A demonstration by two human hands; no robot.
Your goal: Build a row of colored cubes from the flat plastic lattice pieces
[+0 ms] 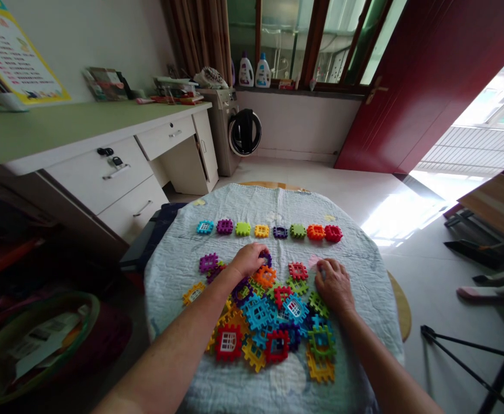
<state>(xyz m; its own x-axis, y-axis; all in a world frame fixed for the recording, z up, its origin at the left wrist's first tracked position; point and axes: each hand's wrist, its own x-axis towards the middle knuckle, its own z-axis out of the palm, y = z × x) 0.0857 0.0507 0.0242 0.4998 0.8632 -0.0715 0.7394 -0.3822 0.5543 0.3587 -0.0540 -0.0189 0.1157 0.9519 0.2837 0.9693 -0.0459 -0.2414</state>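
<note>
My left hand (248, 260) is over the far side of a heap of plastic building blocks. Its fingers are closed on a dark purple block (267, 260), partly hidden by them. An orange block (264, 276) lies just below these fingertips. My right hand (335, 283) rests at the right of the heap, fingers bent and a little apart, with no block visible in it. Near it are a green block (318, 303) and a red block (298, 271). Beyond both hands, several blocks stand in a row, from a light blue block (205, 227) to a red block (333, 233).
A pale cloth (174, 253) covers the round table under the blocks. To the left are a desk (92, 123) with drawers and a basket (92, 322). A washing machine (221, 123) stands at the back. Black tripod-like legs (463, 342) are at the right.
</note>
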